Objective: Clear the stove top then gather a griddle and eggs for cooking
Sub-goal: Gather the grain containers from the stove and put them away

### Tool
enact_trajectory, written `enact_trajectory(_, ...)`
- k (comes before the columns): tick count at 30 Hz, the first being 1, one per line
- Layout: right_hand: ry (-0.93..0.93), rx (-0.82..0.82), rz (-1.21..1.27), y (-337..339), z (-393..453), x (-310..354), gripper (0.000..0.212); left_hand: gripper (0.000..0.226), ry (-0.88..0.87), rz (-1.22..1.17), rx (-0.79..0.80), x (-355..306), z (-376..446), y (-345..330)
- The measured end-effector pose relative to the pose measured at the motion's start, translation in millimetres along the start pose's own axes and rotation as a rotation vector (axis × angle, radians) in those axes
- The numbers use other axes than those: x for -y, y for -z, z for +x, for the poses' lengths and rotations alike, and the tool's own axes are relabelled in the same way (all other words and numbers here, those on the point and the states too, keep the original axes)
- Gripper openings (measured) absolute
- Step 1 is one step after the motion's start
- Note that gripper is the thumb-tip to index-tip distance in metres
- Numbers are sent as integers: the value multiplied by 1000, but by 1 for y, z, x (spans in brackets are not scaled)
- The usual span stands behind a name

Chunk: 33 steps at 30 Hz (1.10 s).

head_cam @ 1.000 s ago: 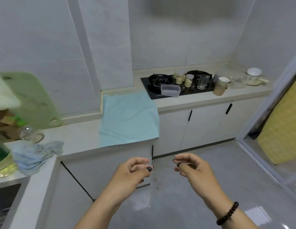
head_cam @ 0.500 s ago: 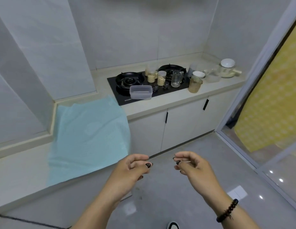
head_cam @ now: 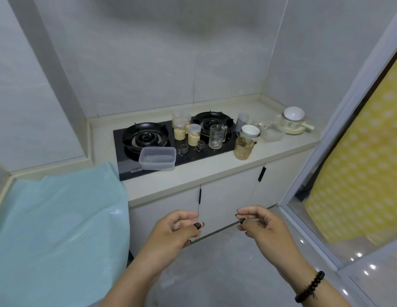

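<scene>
Hovering hands: left hand (head_cam: pixel 171 229) & right hand (head_cam: pixel 263 224), fingers loosely curled, holding nothing
Stove top (head_cam: pixel 171 147): cluttered w/ plastic container (head_cam: pixel 157 161), oat jars (head_cam: pixel 179 129), glass mug (head_cam: pixel 217 136)
Writing: white stove-edge print, unreadable

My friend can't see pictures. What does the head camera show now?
Two empty hands, left hand and right hand, hover loosely curled before a black stove crowded with a plastic box, jars and a glass jug. A blue cloth covers the nearer counter.
</scene>
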State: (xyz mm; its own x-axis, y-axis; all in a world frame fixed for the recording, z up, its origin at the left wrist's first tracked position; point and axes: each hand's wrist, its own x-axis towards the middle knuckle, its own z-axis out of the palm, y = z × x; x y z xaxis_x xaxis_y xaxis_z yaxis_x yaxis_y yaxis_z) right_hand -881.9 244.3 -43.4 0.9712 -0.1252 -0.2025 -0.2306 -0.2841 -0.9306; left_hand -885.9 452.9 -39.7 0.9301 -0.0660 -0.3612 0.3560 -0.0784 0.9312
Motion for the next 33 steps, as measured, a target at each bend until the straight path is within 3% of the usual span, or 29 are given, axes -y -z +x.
enact_trajectory(23,94,56,-90,-89,281,85,24,21,12,22,-27,-94,273,95)
enact_trajectory(33,240,137,-411,-91,437,112,24,20,59,-95,-178,-117,359,98)
